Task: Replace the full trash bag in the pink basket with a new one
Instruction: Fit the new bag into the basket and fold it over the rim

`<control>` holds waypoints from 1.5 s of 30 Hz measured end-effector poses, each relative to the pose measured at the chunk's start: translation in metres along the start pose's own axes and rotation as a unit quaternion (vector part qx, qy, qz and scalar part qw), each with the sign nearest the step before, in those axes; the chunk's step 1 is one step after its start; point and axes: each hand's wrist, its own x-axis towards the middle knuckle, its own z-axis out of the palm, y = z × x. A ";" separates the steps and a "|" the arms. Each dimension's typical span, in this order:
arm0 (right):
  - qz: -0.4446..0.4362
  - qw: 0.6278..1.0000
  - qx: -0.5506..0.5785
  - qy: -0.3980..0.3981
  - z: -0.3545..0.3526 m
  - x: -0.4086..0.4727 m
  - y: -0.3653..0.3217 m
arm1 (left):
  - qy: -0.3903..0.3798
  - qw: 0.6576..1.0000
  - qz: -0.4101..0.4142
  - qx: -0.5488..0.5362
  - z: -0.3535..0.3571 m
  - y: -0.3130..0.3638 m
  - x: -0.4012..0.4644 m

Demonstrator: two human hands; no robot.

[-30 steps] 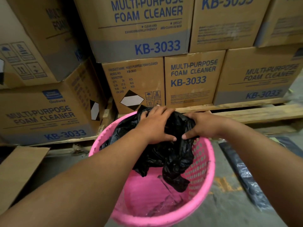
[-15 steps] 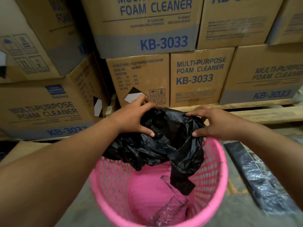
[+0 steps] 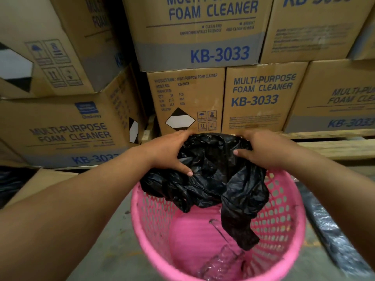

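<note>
Both hands, left hand (image 3: pixel 170 153) and right hand (image 3: pixel 261 151), pinch a crumpled black trash bag (image 3: pixel 213 175) above the pink basket (image 3: pixel 288 236) at lower centre; thin, limp, probably slippery film, best held at its mouth edge.

Dim, warm indoor light, soft shadows between the cartons (image 3: pixel 194 35), wide-angle bending and blur toward the edges.

basket (image 3: pixel 292 230) front rim cut off, far rim hidden by bag (image 3: pixel 213 175)
</note>
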 end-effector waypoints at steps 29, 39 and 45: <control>-0.083 0.989 -0.055 -0.108 0.019 0.047 -0.063 | 0.101 0.995 -0.020 -0.003 0.001 -0.020 -0.099; -0.079 0.991 0.019 -0.103 0.020 0.045 -0.042 | 0.118 0.989 -0.053 0.069 -0.007 -0.017 -0.087; -0.020 0.988 -0.081 -0.130 0.026 0.030 -0.013 | 0.057 0.998 0.006 0.026 -0.002 -0.024 -0.094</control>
